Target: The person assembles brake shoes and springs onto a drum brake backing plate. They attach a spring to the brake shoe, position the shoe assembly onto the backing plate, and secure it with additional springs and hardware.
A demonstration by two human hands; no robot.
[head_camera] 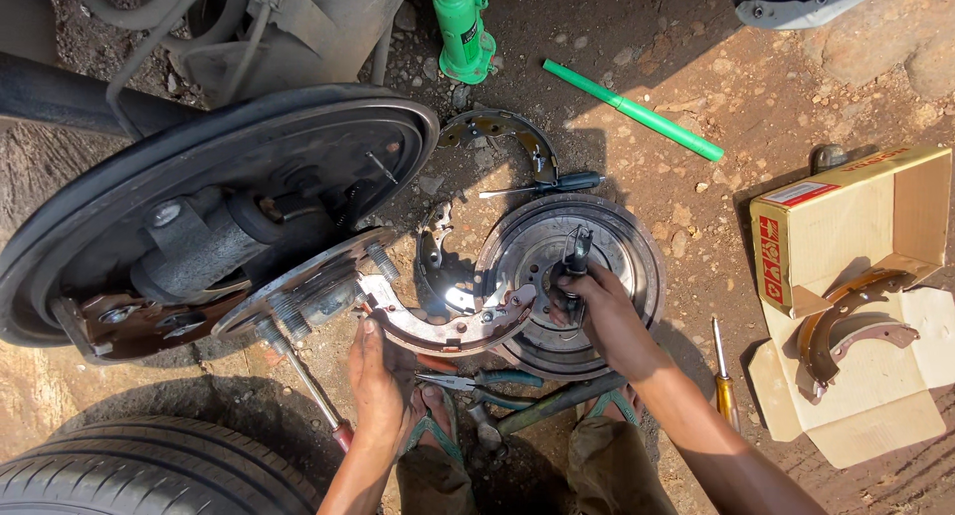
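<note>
A curved, rusty brake shoe (448, 328) spans between my two hands in front of the wheel hub (298, 294). My left hand (376, 371) grips its left end from below. My right hand (595, 311) is closed on a dark plier-like tool (575, 261) pressed at the shoe's right end, over a round brake drum (572, 276) lying on the dirt. The brake backing plate (214, 197) with its axle sits to the left.
An old brake shoe (502, 132) and a screwdriver (545, 186) lie behind the drum. A green jack (464, 27) and its green handle (633, 109) rest farther back. An open cardboard box (856, 276) with new shoes is right. Pliers (477, 381), a yellow screwdriver (723, 376), a tyre (149, 470).
</note>
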